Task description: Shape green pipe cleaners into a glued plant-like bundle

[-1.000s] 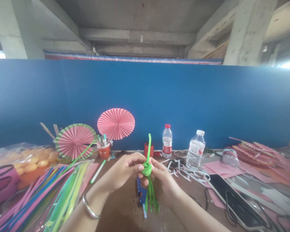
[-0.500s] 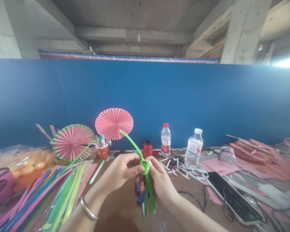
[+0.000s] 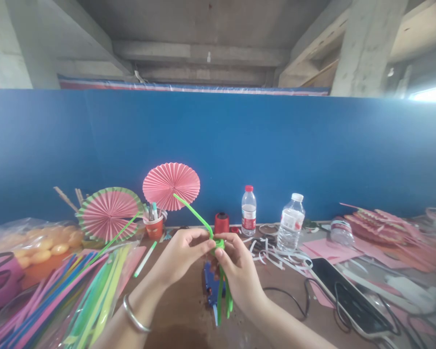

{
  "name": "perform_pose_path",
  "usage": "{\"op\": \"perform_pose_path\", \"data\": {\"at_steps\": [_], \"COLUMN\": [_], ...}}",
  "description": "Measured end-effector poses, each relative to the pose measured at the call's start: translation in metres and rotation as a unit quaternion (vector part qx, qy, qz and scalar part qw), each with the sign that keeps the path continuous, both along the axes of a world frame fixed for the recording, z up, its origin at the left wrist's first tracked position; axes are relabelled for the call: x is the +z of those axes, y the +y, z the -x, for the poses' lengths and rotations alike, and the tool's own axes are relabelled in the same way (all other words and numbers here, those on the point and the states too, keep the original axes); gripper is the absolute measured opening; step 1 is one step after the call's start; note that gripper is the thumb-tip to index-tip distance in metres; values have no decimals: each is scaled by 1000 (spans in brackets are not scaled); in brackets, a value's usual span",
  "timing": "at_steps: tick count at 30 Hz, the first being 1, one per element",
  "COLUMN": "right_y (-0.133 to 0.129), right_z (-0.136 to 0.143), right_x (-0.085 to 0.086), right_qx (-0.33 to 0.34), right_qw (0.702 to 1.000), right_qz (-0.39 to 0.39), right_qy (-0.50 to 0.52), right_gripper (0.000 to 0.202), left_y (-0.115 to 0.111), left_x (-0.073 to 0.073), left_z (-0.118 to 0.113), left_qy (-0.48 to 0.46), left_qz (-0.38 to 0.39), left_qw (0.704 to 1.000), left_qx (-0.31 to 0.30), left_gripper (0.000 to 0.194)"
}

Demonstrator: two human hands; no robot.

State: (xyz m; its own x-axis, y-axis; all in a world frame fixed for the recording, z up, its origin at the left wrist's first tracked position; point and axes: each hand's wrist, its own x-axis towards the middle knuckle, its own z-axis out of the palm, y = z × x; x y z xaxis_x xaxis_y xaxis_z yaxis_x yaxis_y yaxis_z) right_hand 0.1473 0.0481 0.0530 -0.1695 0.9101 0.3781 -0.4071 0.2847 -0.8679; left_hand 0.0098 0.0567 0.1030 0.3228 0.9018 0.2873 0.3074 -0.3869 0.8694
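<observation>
Bright green pipe cleaners are held over the table between both hands. One long end sticks up to the left, a coil sits at the fingertips, and several strands hang down below. My left hand pinches the base of the upright end between thumb and fingers. My right hand grips the coil, thumb in front and fingers bent behind, partly hiding it. Beneath the hanging strands lies a blue tool with a pale pointed tip, its kind unclear.
At left lie a bag of coloured pipe cleaners and a marker. Pink paper fans, a cup of pens, red thread and bottles stand behind. At right are white strips, a phone and a cable.
The upright green end has tilted further left. My right fingers have curled over the coil, covering more of it, and the hanging strands have shifted slightly.
</observation>
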Motion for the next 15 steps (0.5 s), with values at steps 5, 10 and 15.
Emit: {"op": "perform_pose_path", "data": {"at_steps": [5, 10, 15], "right_y": [2, 2, 0], "right_z": [-1, -5, -10], "right_x": [-3, 0, 5], "right_qx": [-26, -19, -24], "right_qw": [999, 999, 999], "right_qz": [-36, -35, -30], "right_qy": [-12, -1, -10], "right_gripper": [18, 17, 17], "left_y": [-9, -24, -47], "left_x": [10, 8, -54], "left_z": [2, 13, 47], "left_qy": [8, 108, 371], "left_qz": [23, -61, -52], "left_qw": [999, 982, 914], "left_qx": [20, 142, 154], "left_gripper": [20, 25, 26]}}
